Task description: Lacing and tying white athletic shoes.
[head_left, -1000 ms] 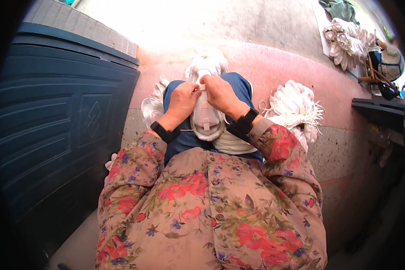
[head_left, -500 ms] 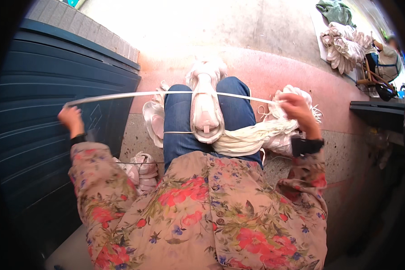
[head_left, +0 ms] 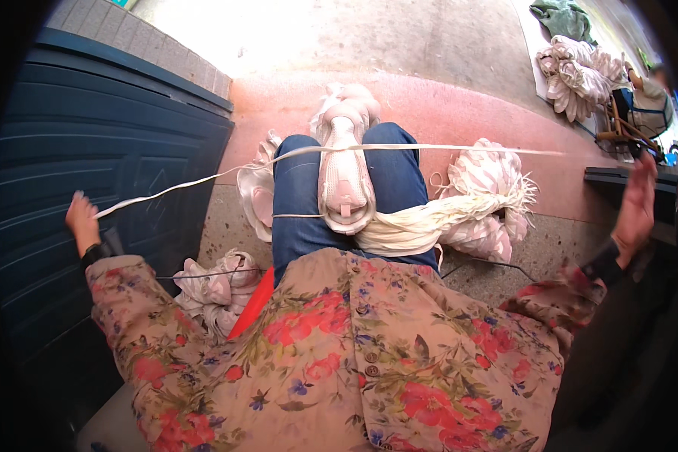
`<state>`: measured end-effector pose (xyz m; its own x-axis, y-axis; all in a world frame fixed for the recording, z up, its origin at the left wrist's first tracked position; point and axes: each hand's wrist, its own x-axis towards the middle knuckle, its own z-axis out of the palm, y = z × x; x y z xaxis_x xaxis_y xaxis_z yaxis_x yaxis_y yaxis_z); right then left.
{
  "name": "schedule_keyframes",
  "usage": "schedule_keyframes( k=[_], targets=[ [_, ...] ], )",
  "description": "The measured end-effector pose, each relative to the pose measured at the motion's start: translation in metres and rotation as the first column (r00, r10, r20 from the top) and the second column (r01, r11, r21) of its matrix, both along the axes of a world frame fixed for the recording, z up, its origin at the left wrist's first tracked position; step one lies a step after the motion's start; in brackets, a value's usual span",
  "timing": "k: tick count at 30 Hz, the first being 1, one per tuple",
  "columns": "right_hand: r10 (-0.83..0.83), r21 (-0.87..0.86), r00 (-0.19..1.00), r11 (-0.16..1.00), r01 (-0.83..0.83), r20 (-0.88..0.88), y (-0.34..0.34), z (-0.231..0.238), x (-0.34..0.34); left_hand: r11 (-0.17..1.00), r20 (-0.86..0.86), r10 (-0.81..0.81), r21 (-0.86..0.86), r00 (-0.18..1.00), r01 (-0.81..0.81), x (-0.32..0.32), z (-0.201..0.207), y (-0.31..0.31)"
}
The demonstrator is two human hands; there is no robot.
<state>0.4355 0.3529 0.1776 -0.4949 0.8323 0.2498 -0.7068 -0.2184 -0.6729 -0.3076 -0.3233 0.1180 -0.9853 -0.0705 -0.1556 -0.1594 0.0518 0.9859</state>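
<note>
Between my knees rests a pale pink and white shoe upper (head_left: 344,184), its heel part toward me. A white shoelace (head_left: 422,147) runs across its throat to both sides. My left hand (head_left: 81,218), far out by the dark panel, is closed on the lace's slack, wavy left part. My right hand (head_left: 637,203) is stretched far right, smeared by motion. The lace's taut right part runs to its fingertips, where it blurs and appears pinched. A bundle of cream laces (head_left: 407,232) lies across my right thigh, its ends over a pile of uppers (head_left: 488,173).
More uppers lie beyond my knees (head_left: 349,102), left of my leg (head_left: 256,192) and by my left elbow (head_left: 222,282). A dark blue panelled surface (head_left: 113,166) stands at the left. Far right are another heap of uppers (head_left: 576,75), a green cloth (head_left: 563,20) and a seated person.
Both hands have moved outward, my right one much farther right. The lace's right part has lengthened and stays straight, while the left part has gone slack. A red strip now shows by my left hip.
</note>
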Motion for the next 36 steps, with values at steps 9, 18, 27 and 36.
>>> schedule_keyframes(
  k=[9, 18, 27, 36],
  targets=[
    [-0.225, 0.603, 0.585, 0.524, -0.602, 0.779, -0.174, -0.165, -0.248, 0.467, 0.43, -0.788, -0.047, 0.44, 0.883, 0.234, -0.041, 0.297],
    [-0.415, 0.591, 0.452, 0.321, -0.74, 0.79, -0.197, -0.19, -0.298, 0.485, 0.693, -0.669, 0.132, 0.27, 0.864, 0.314, -0.089, 0.374],
    [-0.568, 0.706, 0.491, 0.248, -0.663, 0.661, -0.194, -0.205, -0.308, 0.521, 0.534, -0.741, 0.076, 0.406, 0.85, 0.332, -0.105, 0.373],
    [-0.455, 0.676, 0.57, 0.102, -0.73, 0.684, -0.181, -0.216, -0.324, 0.576, 0.494, -0.738, 0.104, 0.46, 0.811, 0.336, -0.108, 0.366]
  ],
)
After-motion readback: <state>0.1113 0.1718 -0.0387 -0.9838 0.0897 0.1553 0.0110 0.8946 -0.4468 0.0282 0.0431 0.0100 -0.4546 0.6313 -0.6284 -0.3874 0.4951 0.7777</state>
